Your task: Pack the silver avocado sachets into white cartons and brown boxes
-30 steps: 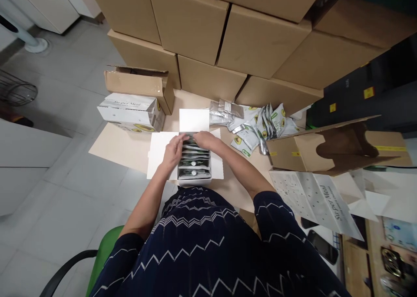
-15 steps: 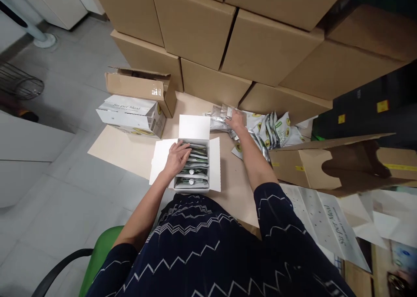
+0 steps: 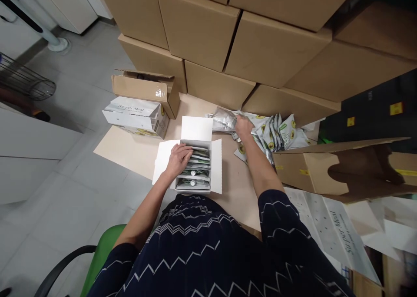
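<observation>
An open white carton (image 3: 216,166) stands near my body with its flaps spread. Several pouches (image 3: 198,161) are packed upright inside it, the nearest two showing white caps. My left hand (image 3: 180,158) lies over the carton's left side, fingers stretched across the tops of the pouches and holding nothing. Farther off to the right, my right hand (image 3: 243,126) is closed at the right end of a silver pouch (image 3: 224,120); its fingertips are partly hidden. Beside that hand, several white pouches with avocado pictures (image 3: 272,132) lean in a row.
Stacked brown cardboard boxes (image 3: 198,23) wall off the table's (image 3: 127,151) far side. At the left stand a white printed carton (image 3: 130,114) and an opened brown box (image 3: 140,86). A cut-out brown box (image 3: 312,171) and flat printed cartons (image 3: 339,227) lie right. A green chair (image 3: 100,253) is lower left.
My right hand has shifted slightly right and closed more, and the silver pouch's near end looks lifted or bent. My left hand stays on the carton. The whole view has shifted slightly.
</observation>
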`<state>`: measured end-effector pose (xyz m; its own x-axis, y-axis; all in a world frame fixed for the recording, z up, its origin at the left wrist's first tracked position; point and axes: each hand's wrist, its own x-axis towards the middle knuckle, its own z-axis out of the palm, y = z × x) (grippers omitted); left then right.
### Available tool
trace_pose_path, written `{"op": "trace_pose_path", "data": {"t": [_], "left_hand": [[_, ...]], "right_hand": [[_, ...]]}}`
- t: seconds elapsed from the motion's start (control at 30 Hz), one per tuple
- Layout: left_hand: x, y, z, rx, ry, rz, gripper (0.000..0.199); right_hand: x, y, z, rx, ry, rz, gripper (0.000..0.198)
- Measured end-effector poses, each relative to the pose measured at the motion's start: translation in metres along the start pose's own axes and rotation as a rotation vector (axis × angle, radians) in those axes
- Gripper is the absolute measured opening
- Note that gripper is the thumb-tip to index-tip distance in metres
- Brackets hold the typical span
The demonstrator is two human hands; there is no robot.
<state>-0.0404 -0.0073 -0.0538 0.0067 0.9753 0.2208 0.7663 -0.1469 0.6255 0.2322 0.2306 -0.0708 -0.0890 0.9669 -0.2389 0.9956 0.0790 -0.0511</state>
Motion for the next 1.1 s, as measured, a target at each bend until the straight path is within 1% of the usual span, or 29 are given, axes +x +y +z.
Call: {"op": "trace_pose_path", "data": {"t": [0.1, 0.17, 0.2, 0.27, 0.37, 0.47, 0.5, 0.53, 0.57, 0.6, 0.67, 0.73, 0.8, 0.87, 0.9, 0.97, 1.03, 1.1], "left_hand": [[0.002, 0.000, 0.000, -0.009, -0.001, -0.003, 0.029], [0.002, 0.001, -0.001, -0.022, 0.004, -0.008, 0.031], [0.003, 0.001, -0.002, -0.037, 0.010, -0.012, 0.031], [0.004, 0.005, -0.005, -0.089, 0.038, -0.030, 0.033], [0.007, 0.015, -0.015, -0.203, 0.124, -0.073, 0.039], [0.013, 0.025, -0.027, -0.305, 0.153, -0.061, 0.068], [0.015, 0.025, -0.031, -0.341, 0.160, -0.050, 0.075], [0.017, 0.025, -0.035, -0.382, 0.182, -0.051, 0.074], [0.018, 0.023, -0.038, -0.428, 0.215, -0.070, 0.068], [0.018, 0.020, -0.041, -0.472, 0.253, -0.103, 0.057], [0.016, 0.015, -0.046, -0.543, 0.297, -0.171, 0.038], [0.012, 0.011, -0.050, -0.570, 0.258, -0.192, 0.033], [0.009, 0.013, -0.053, -0.551, 0.166, -0.172, 0.032], [0.009, 0.016, -0.054, -0.510, 0.108, -0.140, 0.034], [0.009, 0.018, -0.055, -0.487, 0.108, -0.121, 0.036], [0.013, 0.021, -0.054, -0.440, 0.151, -0.079, 0.040], [0.017, 0.021, -0.052, -0.383, 0.187, -0.037, 0.042], [0.020, 0.020, -0.048, -0.325, 0.181, 0.001, 0.042]], "right_hand": [[-0.023, 0.024, -0.014, 0.428, 0.269, 0.117, 0.045], [-0.044, 0.036, -0.026, 0.731, 0.394, 0.146, 0.046], [-0.056, 0.039, -0.034, 0.880, 0.427, 0.138, 0.047], [-0.083, 0.039, -0.051, 1.142, 0.434, 0.078, 0.048], [-0.127, 0.017, -0.074, 1.436, 0.381, -0.099, 0.040], [-0.163, -0.020, -0.083, 1.582, 0.274, -0.238, 0.037], [-0.171, -0.032, -0.083, 1.592, 0.223, -0.278, 0.038], [-0.177, -0.043, -0.083, 1.591, 0.168, -0.316, 0.040], [-0.181, -0.051, -0.082, 1.586, 0.110, -0.356, 0.041], [-0.183, -0.057, -0.081, 1.576, 0.053, -0.397, 0.041], [-0.183, -0.063, -0.081, 1.527, -0.023, -0.460, 0.041], [-0.180, -0.064, -0.081, 1.438, -0.047, -0.494, 0.041], [-0.178, -0.064, -0.083, 1.353, -0.040, -0.516, 0.041], [-0.178, -0.065, -0.089, 1.294, -0.035, -0.559, 0.041], [-0.179, -0.065, -0.093, 1.264, -0.034, -0.593, 0.041], [-0.184, -0.064, -0.106, 1.173, -0.041, -0.676, 0.041], [-0.189, -0.063, -0.121, 1.020, -0.069, -0.745, 0.044], [-0.191, -0.063, -0.132, 0.832, -0.086, -0.787, 0.042]]}}
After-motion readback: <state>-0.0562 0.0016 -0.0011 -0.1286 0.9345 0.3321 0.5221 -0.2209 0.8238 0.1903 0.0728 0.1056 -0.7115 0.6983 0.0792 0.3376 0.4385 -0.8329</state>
